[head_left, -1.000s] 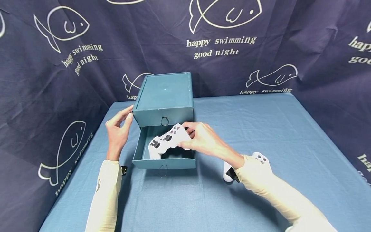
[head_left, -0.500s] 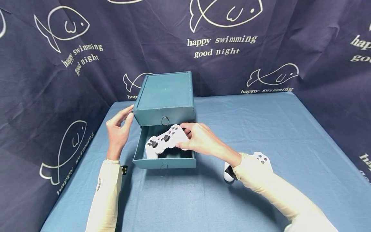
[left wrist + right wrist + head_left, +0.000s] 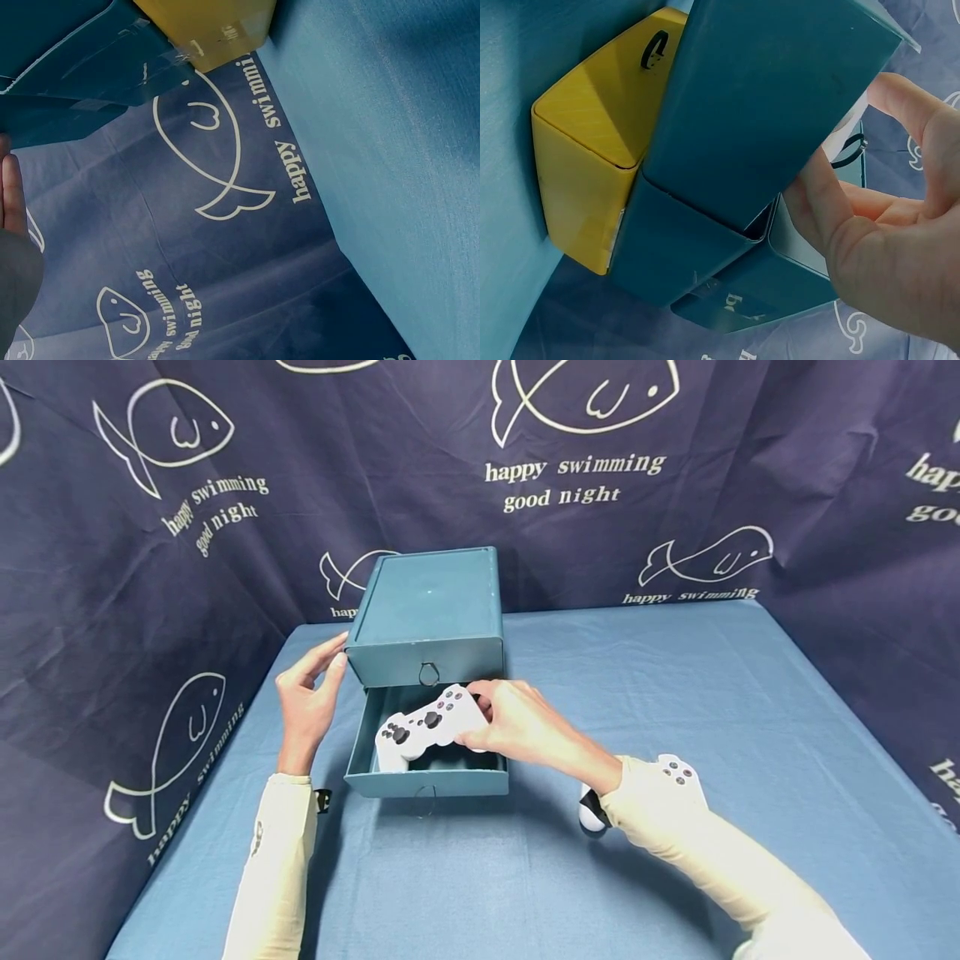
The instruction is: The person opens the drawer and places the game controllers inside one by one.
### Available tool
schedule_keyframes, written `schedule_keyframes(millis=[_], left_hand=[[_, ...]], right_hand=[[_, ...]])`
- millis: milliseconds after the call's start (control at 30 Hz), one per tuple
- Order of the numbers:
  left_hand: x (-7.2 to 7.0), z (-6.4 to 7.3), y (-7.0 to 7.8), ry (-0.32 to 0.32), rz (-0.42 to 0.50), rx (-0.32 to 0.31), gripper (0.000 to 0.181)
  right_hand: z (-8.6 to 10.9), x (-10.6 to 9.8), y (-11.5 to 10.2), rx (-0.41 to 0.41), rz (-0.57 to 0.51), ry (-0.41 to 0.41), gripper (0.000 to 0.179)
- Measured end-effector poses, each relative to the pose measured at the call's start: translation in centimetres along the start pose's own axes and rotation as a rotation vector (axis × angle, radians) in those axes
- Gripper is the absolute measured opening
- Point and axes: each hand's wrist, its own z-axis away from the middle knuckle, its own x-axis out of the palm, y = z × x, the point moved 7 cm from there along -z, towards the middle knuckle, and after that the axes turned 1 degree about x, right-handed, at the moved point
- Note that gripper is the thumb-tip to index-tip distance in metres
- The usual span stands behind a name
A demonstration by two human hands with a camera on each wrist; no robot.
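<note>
Lying at four o'clock, a second controller (image 3: 685, 778) rests on the bench (image 3: 480, 877), partly beneath the right sleeve (image 3: 675, 835). At seven, the held controller (image 3: 422, 733) sits tilted in the open lower drawer (image 3: 450, 783), slightly nearer nine than a second ago; handling appears unfinished. Right hand (image 3: 528, 725), five: fingers pinching its three-o'clock end. Left hand (image 3: 309, 703), nine: fingers and thumb spread at the cabinet (image 3: 427, 597); contact unclear.

Right hand (image 3: 892, 244) grips a white object (image 3: 845, 132) — too hidden to identify.
</note>
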Motion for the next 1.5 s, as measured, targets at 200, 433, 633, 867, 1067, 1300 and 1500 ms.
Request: schedule_keyframes(millis=[200,433,633,867,1067,1300,1500], left_hand=[[0.0,0.0,-0.2,0.002,-0.006,0.000,0.030],[0.0,0.1,-0.2,0.002,-0.008,0.006,0.030],[0.0,0.2,-0.3,-0.002,-0.014,0.001,0.030],[-0.1,0.3,-0.2,0.004,-0.011,0.014,0.029],[-0.1,0.3,-0.1,0.007,-0.010,0.014,0.029],[-0.1,0.3,-0.2,0.010,-0.009,0.008,0.029],[0.0,0.0,-0.2,0.012,-0.010,0.009,0.029]], right_hand=[[0.1,0.0,0.1,-0.005,-0.040,0.000,0.044],[0.2,0.0,0.5,-0.023,-0.080,-0.026,0.048],[0.2,-0.1,0.6,-0.015,-0.085,-0.033,0.048],[0.3,-0.5,0.8,0.019,-0.089,-0.005,0.058],[0.7,-0.6,1.0,0.002,-0.191,-0.008,0.052],[1.5,-0.6,0.9,-0.085,-0.376,0.002,0.047],[2.8,-1.2,0.5,-0.173,-0.451,0.076,0.039]])
